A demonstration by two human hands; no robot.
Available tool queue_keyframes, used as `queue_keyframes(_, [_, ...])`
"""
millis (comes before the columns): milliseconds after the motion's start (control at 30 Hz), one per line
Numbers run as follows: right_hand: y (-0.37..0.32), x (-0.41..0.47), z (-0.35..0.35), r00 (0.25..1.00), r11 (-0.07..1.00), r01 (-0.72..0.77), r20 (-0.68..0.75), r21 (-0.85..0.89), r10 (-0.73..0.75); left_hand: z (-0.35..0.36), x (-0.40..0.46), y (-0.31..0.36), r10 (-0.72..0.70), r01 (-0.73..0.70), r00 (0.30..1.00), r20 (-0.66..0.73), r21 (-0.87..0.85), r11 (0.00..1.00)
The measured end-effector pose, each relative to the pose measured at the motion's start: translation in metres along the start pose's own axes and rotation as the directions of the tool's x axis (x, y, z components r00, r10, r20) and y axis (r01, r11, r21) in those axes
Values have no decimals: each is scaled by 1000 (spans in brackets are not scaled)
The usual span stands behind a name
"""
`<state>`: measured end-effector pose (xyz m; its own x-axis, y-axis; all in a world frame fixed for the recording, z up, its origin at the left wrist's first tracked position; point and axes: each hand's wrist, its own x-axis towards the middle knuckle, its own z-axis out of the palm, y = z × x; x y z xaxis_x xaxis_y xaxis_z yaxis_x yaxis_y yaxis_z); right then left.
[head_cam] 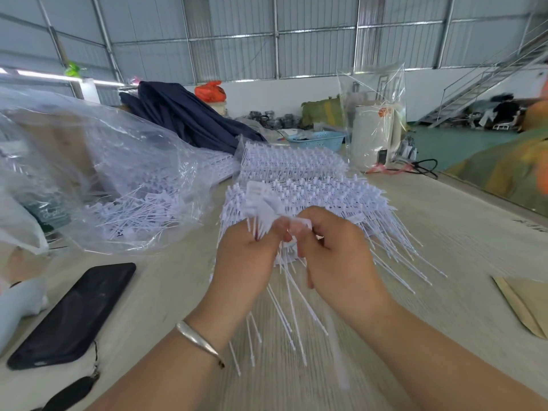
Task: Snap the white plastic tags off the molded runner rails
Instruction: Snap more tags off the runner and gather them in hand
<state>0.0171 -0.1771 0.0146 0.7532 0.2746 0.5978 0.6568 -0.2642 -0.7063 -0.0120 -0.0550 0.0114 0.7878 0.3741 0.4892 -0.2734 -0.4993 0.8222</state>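
Note:
My left hand [247, 256] grips a bundle of white plastic tags [261, 207] whose flat heads fan out above my fingers and whose thin tails hang down below. My right hand [335, 253] pinches one white tag [302, 225] right beside that bundle, its tails [296, 310] trailing under both hands. Behind the hands lies a stack of molded runner rails [302, 185] with rows of tags attached, their long tails spreading to the right. A clear plastic bag [118, 185] at left holds loose white tags.
A black phone [74, 315] lies on the wooden table [444, 232] at left front. A dark blue cloth [189, 114], a blue basket [320, 139] and a white appliance in a clear bag [373, 134] stand at the back. A brown envelope [522, 304] lies at right.

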Motion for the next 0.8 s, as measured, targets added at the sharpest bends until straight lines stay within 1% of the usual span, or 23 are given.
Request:
queue_keyframes(67, [2, 5, -6, 997, 980, -77, 20, 184, 74, -3, 1, 0, -102, 125, 988, 116, -215, 969])
queue_keyframes(133, [2, 10, -14, 974, 882, -224, 127, 414, 188, -5, 2, -1, -157, 257, 952, 263, -409, 875])
queue_keyframes(167, [2, 12, -17, 953, 818, -298, 200, 492, 227, -6, 3, -1, -166, 302, 935, 315, -453, 839])
queue_keyframes(233, [3, 15, -23, 909, 732, -407, 323, 545, 265, -7, 4, 0, -170, 359, 904, 392, -483, 798])
queue_keyframes(267, [4, 17, -26, 892, 719, -436, 365, 542, 266, -7, 5, -1, -165, 372, 894, 415, -487, 790])
queue_keyframes(333, [7, 21, -31, 873, 725, -457, 415, 515, 255, -7, 5, -2, -149, 369, 887, 436, -480, 796])
queue_keyframes(500, [13, 25, -37, 857, 789, -461, 434, 406, 277, -8, 6, -5, -137, 344, 879, 457, -407, 846])
queue_keyframes(567, [13, 25, -38, 861, 832, -436, 429, 343, 274, -9, 7, -7, -158, 339, 877, 453, -353, 872])
queue_keyframes(700, [11, 27, -43, 873, 925, -333, 430, 183, 230, -10, 7, -9, -172, 325, 866, 469, -266, 908])
queue_keyframes(800, [9, 27, -47, 857, 947, -305, 461, 97, 229, -12, 9, -8, -177, 332, 834, 523, -219, 917])
